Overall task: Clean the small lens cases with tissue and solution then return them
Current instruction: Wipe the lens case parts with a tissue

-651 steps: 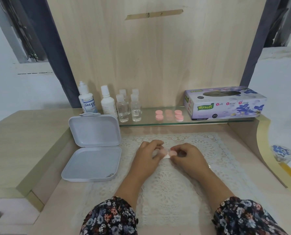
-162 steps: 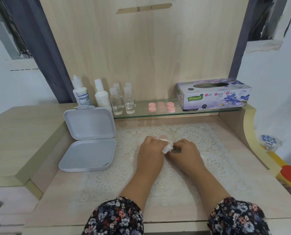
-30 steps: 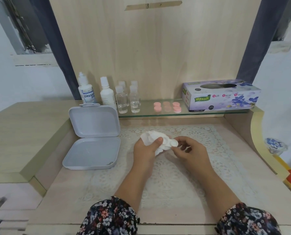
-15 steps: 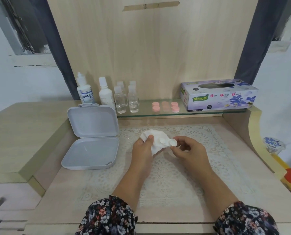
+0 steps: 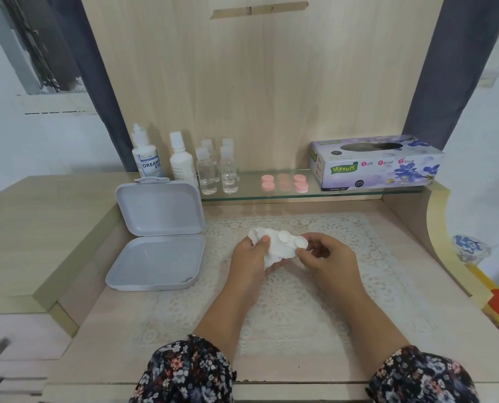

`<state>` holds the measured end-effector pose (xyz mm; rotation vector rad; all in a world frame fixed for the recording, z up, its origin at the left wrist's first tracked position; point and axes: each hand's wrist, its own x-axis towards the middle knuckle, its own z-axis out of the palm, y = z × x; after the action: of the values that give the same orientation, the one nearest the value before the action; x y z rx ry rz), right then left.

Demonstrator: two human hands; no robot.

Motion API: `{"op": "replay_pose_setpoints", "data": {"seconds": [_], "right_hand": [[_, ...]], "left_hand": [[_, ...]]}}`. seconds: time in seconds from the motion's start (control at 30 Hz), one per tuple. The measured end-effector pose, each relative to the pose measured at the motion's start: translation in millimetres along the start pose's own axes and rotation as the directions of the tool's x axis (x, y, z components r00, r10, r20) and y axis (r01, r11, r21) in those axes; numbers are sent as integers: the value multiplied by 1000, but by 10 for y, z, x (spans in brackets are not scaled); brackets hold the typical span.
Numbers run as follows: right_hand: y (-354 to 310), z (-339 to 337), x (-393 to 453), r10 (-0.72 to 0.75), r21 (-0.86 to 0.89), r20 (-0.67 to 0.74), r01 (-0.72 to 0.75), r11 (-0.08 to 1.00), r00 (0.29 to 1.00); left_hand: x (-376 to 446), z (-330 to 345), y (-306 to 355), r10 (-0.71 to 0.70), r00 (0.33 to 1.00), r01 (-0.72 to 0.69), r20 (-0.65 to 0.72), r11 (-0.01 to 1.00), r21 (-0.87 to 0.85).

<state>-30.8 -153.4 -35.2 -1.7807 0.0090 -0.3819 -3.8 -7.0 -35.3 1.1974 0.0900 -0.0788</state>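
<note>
A crumpled tissue (image 5: 271, 250) is clutched in the left hand (image 5: 249, 257) as backing, while the white lens case (image 5: 293, 242) is pinched by the right hand (image 5: 327, 258) for wiping.

A lace mat (image 5: 271, 301) and an open grey box (image 5: 155, 257) lie on the tabletop (image 5: 97, 330); bottles (image 5: 216, 173), pink caps (image 5: 284, 181) and a tissue box (image 5: 376, 164) sit on the glass shelf (image 5: 271, 196).

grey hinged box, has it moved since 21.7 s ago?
No. The grey hinged box sits open in the same spot, its lid leaning just below the solution bottles at the glass shelf's left end; only the camera shifted.
</note>
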Motion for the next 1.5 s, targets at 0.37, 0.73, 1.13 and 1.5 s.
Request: {"op": "replay_pose_setpoints", "data": {"seconds": [0.37,0.73,1.13,1.5], "right_hand": [[-3,-6,-10,46,35,11,-46,998,999],[-44,-11,-24,26,21,58,-27,999,998],[-121,-59,78,294,570,360,-458,682,886],[-108,-80,110,335,624,208,-389,678,919]], "left_hand": [[-83,39,60,5,987,5,161,998,-58],[-129,26,51,106,982,-130,157,980,150],[-136,56,39,185,970,-218,161,951,221],[-140,54,41,300,940,-340,161,858,384]]}}
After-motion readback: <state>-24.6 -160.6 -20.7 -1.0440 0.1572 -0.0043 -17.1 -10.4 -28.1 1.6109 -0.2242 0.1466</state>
